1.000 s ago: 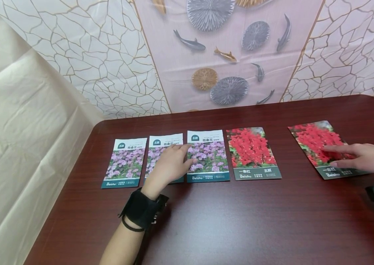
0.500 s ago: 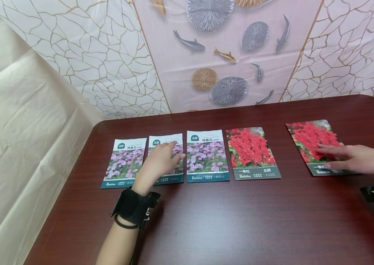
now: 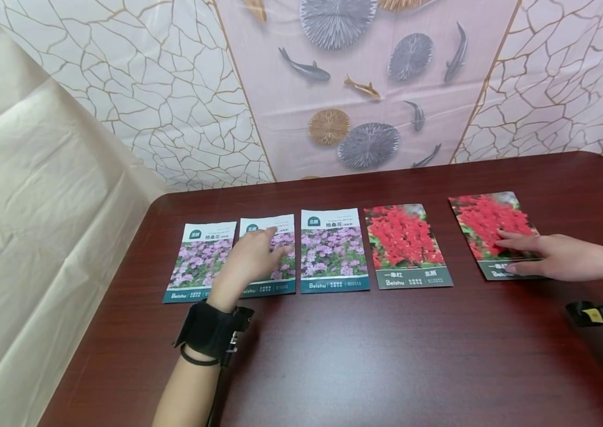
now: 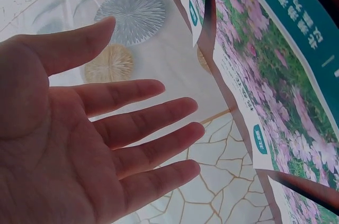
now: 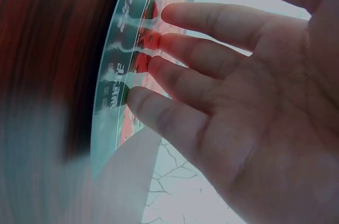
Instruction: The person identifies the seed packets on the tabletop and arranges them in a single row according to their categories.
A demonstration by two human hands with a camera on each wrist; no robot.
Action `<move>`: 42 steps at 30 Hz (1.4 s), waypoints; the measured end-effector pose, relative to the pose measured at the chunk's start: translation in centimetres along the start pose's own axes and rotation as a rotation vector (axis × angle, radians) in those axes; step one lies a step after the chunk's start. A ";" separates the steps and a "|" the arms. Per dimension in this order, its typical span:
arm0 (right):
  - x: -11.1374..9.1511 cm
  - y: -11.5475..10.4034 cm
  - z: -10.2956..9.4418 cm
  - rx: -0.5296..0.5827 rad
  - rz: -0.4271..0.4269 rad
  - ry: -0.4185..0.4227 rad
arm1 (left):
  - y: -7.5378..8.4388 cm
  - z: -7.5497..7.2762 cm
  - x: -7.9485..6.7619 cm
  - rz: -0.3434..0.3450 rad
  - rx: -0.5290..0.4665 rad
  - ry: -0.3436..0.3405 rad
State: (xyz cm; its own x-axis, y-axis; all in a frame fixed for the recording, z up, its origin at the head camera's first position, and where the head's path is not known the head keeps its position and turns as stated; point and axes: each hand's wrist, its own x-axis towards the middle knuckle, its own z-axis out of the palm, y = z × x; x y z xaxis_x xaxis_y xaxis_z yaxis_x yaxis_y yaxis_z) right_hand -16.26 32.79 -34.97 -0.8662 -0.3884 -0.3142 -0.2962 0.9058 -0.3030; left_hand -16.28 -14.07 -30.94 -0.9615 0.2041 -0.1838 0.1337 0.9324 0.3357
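Five-across is the row of flower seed packets, several in all. My left hand (image 3: 248,258), fingers spread, is over the second purple-flower seed packet (image 3: 286,261) and covers part of it. In the left wrist view the left palm (image 4: 69,155) shows nothing held, with a purple packet (image 4: 275,75) beyond the fingertips. My right hand (image 3: 568,258) lies over the lower right of the rightmost red-flower seed packet (image 3: 488,219). The right wrist view shows extended fingertips (image 5: 140,97) touching the face of that red packet (image 5: 108,113).
A purple packet (image 3: 200,261) lies at the left end, another purple packet (image 3: 333,255) in the middle, and a red packet (image 3: 405,237) to its right. All are on the dark red-brown table (image 3: 360,356). A patterned cloth (image 3: 290,136) hangs behind.
My right hand has slid the rightmost red packet to the left. My left hand has moved left, away from the middle purple packet, which has stayed in place.
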 end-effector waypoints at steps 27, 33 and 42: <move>0.7 -2.4 0.9 0.040 -0.117 0.010 | -0.2 -0.6 -0.6 -0.001 -0.019 -0.014; 0.8 -2.6 1.2 0.038 -0.134 0.012 | -0.2 -0.5 -0.6 0.019 -0.006 -0.018; 1.0 -2.6 1.3 0.029 -0.145 0.018 | -0.3 -0.4 -0.6 0.017 -0.007 -0.024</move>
State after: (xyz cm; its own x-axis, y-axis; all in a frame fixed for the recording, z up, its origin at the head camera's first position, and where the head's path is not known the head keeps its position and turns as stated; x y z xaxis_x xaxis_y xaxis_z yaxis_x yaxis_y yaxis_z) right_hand -15.81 29.84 -35.64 -0.8225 -0.5114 -0.2489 -0.4072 0.8350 -0.3700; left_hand -15.81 -14.57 -30.54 -0.9531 0.2267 -0.2005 0.1479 0.9269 0.3449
